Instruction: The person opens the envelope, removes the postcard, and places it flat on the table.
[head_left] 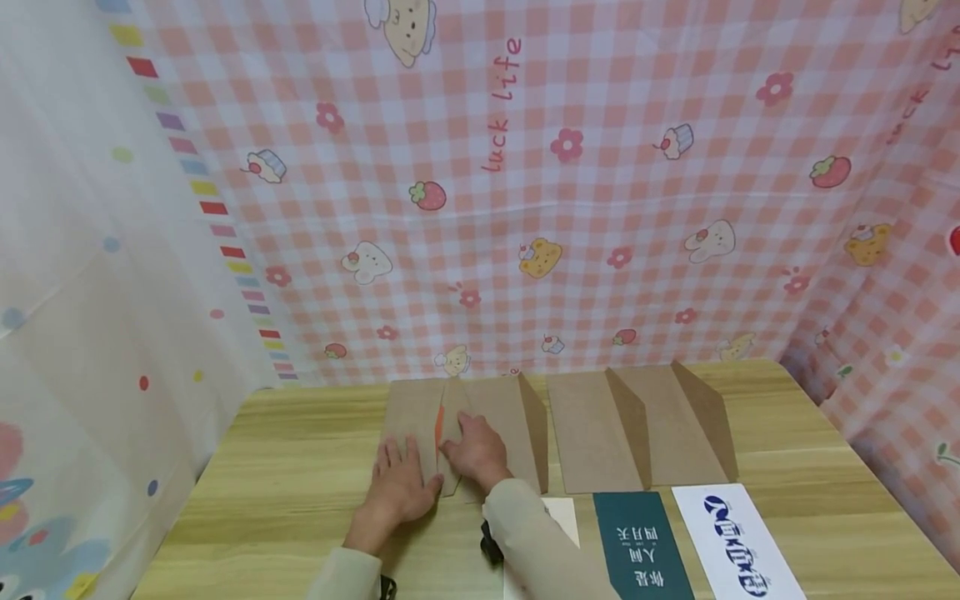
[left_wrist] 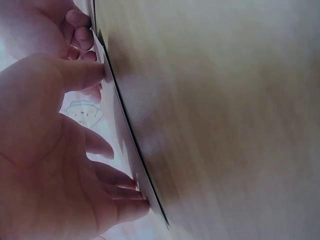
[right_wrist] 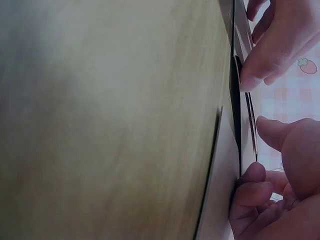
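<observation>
A brown kraft paper envelope [head_left: 412, 406] lies at the left end of a row, its pointed flap [head_left: 453, 407] spread to the right. An orange strip [head_left: 439, 421] of something inside shows along its opening. My left hand [head_left: 401, 486] rests on the envelope's lower part with fingers extended. In the left wrist view, the left fingertips [left_wrist: 131, 209] and thumb meet the thin paper edge. My right hand [head_left: 480, 450] touches the flap beside the opening. From the right wrist, its thumb [right_wrist: 270, 131] reaches toward the envelope's edge while the other fingers bend loosely.
To the right lie more kraft envelopes, including one [head_left: 596, 433] and another [head_left: 686, 425], flaps spread. Near the front are a dark green card [head_left: 637, 529] with white characters, a white card [head_left: 738, 533] with blue print and a cream card [head_left: 562, 515]. A checked curtain [head_left: 570, 192] hangs behind the wooden table [head_left: 300, 467].
</observation>
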